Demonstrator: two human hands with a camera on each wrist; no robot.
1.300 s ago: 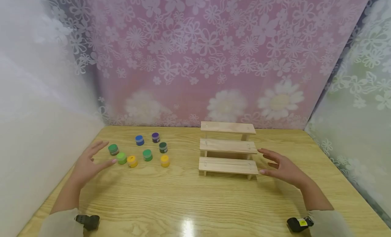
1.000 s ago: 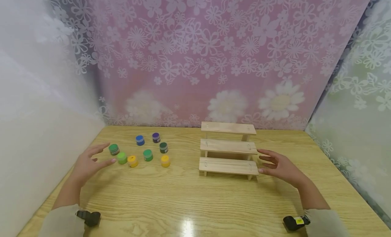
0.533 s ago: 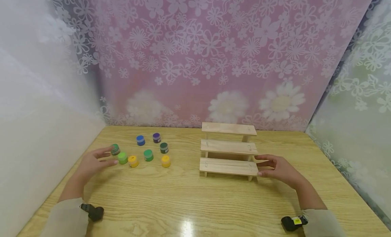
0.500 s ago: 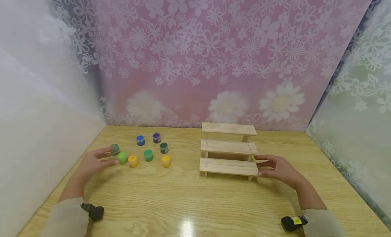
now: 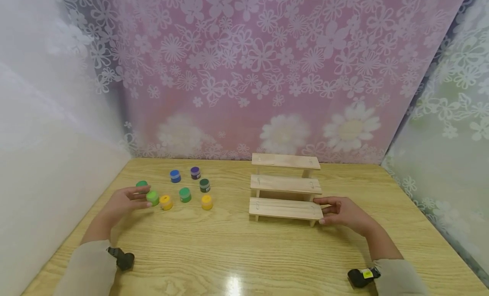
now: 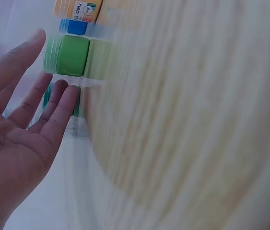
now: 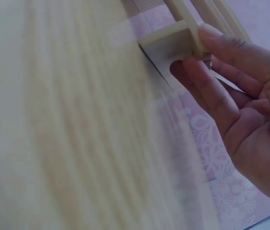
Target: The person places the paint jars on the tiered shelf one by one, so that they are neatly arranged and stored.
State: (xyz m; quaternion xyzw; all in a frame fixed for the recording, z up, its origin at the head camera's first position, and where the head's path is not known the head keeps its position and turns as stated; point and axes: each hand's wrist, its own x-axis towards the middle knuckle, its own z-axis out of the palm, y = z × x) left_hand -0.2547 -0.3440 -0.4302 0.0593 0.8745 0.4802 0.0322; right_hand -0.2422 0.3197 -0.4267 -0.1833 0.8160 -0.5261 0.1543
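Observation:
On the left of the head view, my left hand (image 5: 121, 205) reaches around a small light green paint jar (image 5: 152, 197), thumb on one side and fingers on the other. The left wrist view shows a gap between the thumb (image 6: 31, 45) and this green jar (image 6: 71, 55). My left fingers partly cover a darker green jar (image 5: 141, 184) behind it. At the right end of a three-tier wooden display stand (image 5: 285, 208), my right hand (image 5: 345, 213) grips the lowest board, its thumb at the front corner and fingertips over the back edge.
Near the left hand stand a yellow jar (image 5: 166, 202), a green jar (image 5: 185, 195), another yellow jar (image 5: 206, 202), a dark green jar (image 5: 204, 185), a blue jar (image 5: 175, 176) and a purple jar (image 5: 195, 173). A floral curtain (image 5: 263, 75) hangs behind the wooden table (image 5: 214, 253).
My left hand has moved right and slightly forward, now around the light green jar and covering part of the darker one. My right hand has moved left onto the stand's lowest board.

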